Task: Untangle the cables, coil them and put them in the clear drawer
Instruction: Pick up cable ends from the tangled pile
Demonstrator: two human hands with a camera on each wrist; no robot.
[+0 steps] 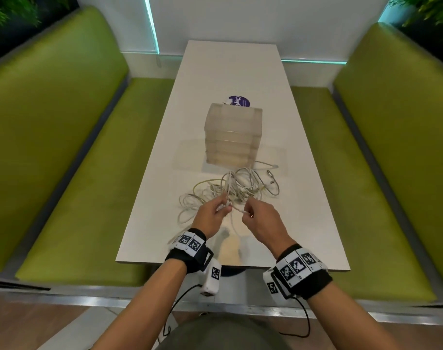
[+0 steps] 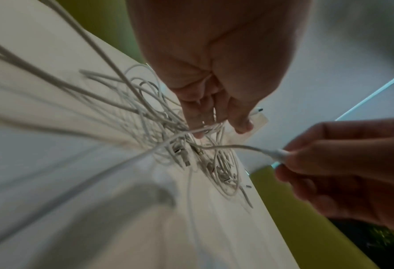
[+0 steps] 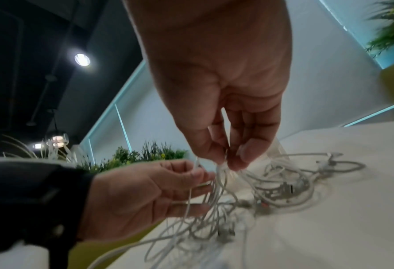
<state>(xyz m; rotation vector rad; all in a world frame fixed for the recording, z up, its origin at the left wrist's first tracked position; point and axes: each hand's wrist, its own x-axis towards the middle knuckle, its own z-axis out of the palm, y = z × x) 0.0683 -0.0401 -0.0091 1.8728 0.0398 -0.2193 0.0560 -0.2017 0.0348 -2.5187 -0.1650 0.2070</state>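
A tangle of white cables [image 1: 243,184] lies on the white table [image 1: 230,66], just in front of a frosted clear drawer unit [image 1: 231,132] with its drawers closed. My left hand [image 1: 224,204] hovers over the near side of the tangle and pinches several lifted strands. My right hand [image 1: 247,213] is a few centimetres to its right and pinches the plug end of one cable. In the left wrist view the left hand [image 2: 214,127] grips strands of the cables [image 2: 182,154], and the right hand [image 2: 290,160] holds the white plug [image 2: 280,154]. In the right wrist view the right hand [image 3: 230,162] pinches strands beside the left hand [image 3: 203,180].
Green padded benches [image 1: 71,147] [image 1: 382,160] run along both long sides of the table. A purple round sticker [image 1: 238,101] shows behind the drawer unit. One cable strand trails over the near table edge [image 1: 291,267] on the left.
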